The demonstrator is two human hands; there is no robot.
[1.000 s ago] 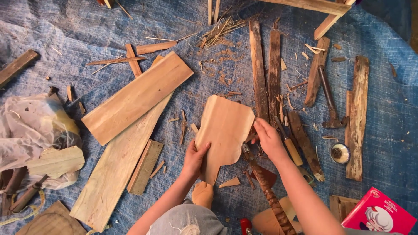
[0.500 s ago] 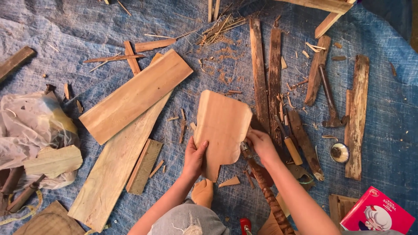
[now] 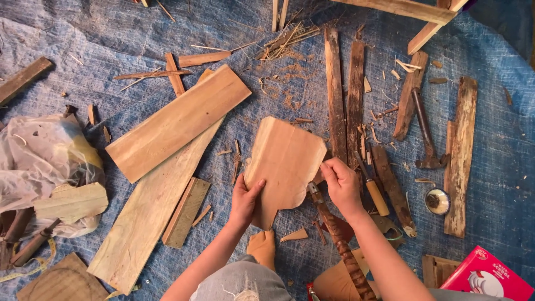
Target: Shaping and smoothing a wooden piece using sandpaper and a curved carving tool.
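A paddle-shaped wooden blank (image 3: 284,164), pale and flat with a narrow handle end pointing toward the person, is held above the middle of a blue tarp (image 3: 501,139). The left hand (image 3: 245,200) grasps its lower left edge, thumb across the face; the right hand (image 3: 341,183) pinches its right edge with curled fingers. Just below the right hand lies a tool with a carved dark handle (image 3: 343,245). Left of the blank, two long light planks (image 3: 173,128) lie crossed, a short offcut (image 3: 185,212) beside them. Right of it lie weathered dark slats (image 3: 344,95), a hammer (image 3: 424,134) and a small round tin (image 3: 437,201). A crumpled plastic sheet (image 3: 39,156) sits at the tarp's left edge, a red box (image 3: 485,276) at its near right corner.
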